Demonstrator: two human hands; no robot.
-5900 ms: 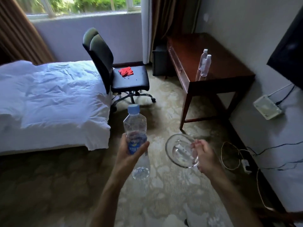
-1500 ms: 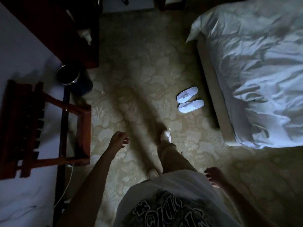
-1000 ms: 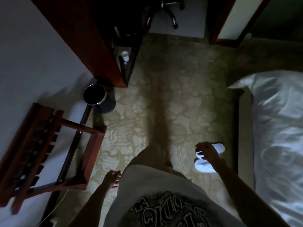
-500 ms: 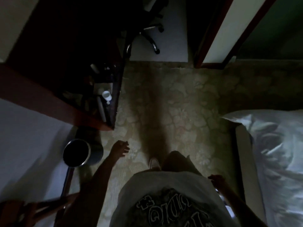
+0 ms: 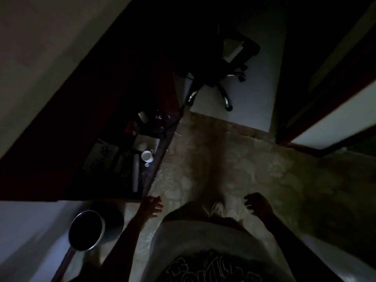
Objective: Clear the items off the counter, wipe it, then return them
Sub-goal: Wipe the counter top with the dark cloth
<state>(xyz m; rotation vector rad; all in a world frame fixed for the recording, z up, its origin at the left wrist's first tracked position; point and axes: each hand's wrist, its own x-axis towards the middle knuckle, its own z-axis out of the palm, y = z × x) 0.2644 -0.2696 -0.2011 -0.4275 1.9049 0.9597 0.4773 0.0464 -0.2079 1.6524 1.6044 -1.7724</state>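
Note:
The scene is dark. A dark wooden counter (image 5: 160,159) runs along the left, set in a red-brown cabinet. On it stand a white cup (image 5: 147,156), a small white cap-like thing (image 5: 146,165), a pale long bottle-like thing (image 5: 136,174) and a dark tray (image 5: 101,159). My left hand (image 5: 151,205) hangs open just off the counter's near corner, holding nothing. My right hand (image 5: 257,204) is open over the carpet, fingers loosely curled, empty.
A round metal-rimmed bin (image 5: 86,233) stands on the floor left of my left arm. A dark wheeled office chair (image 5: 219,78) sits ahead on a pale floor. A door frame (image 5: 317,127) is at the right. Patterned carpet (image 5: 234,159) lies between.
Six seconds ago my hands held a water bottle and a glass dish; now both are empty. Over the last second I have walked forward, and the counter and bin have come closer.

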